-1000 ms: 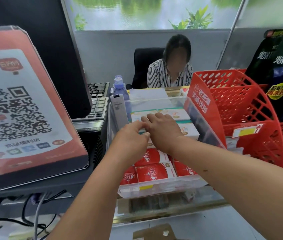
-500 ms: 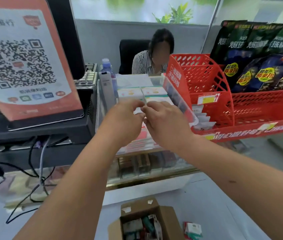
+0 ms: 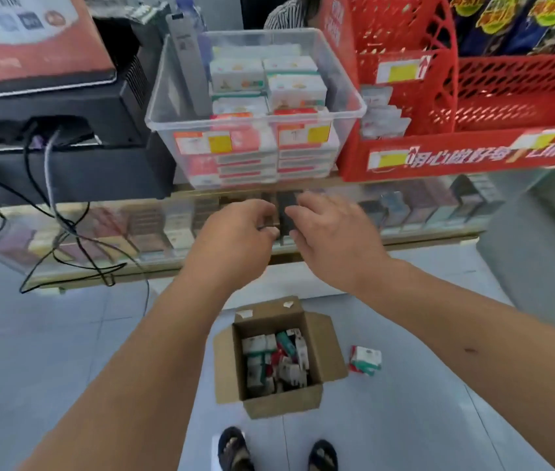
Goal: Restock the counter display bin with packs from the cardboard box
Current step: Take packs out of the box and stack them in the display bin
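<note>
Clear display bin (image 3: 167, 96) on counter, stacked with white and red packs (image 3: 294, 88). Red mesh rack (image 3: 507, 86) touching at right; register (image 3: 65, 107) at left. Cardboard box (image 3: 323, 348) open on floor, packs inside; loose packs (image 3: 366, 360) beside. Left hand (image 3: 235, 232) curled, right hand (image 3: 333, 236) loosely spread, both empty below bin. Label writing blurred, unreadable.
</note>
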{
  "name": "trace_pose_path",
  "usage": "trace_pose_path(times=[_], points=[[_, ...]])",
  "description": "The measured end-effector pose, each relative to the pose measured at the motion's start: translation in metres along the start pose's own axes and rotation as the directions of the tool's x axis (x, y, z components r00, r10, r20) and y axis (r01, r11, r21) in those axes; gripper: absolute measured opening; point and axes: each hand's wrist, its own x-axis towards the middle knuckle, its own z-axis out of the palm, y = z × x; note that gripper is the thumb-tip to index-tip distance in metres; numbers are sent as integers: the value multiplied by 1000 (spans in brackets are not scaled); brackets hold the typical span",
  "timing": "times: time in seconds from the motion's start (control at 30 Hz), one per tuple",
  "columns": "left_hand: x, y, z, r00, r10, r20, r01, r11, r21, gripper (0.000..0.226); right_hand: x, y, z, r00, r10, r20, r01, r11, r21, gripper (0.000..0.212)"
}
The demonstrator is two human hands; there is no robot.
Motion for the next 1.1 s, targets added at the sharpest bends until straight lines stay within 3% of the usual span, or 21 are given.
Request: trace_pose_path(times=[0.13, 0.33, 0.53, 0.7, 0.9, 1.1], points=[[6, -47, 40, 998, -37, 45, 32, 993, 116, 40, -30, -11, 58, 988, 20, 154, -19, 1000, -7, 25], [21, -149, 112, 969, -130, 210, 100, 984, 148, 37, -87, -25, 177, 896, 54, 441, -31, 998, -60, 35], [41, -245, 201, 914, -227, 337, 158, 963, 219, 37, -137, -27, 303, 709, 51, 704, -18, 998, -55, 20], [50, -324, 285, 874, -316, 370, 237, 941, 242, 39, -179, -21, 421, 597, 5, 802, 7, 1000, -12, 26], [56, -392, 376, 837, -364, 409, 281, 926, 252, 42, -215, -20, 548, 441, -137, 887, 154, 985, 76, 41], [66, -438, 448, 806, -396, 440, 305, 915, 265, 41, -232, -35, 643, 246, -121, 962, 270, 961, 52, 52]])
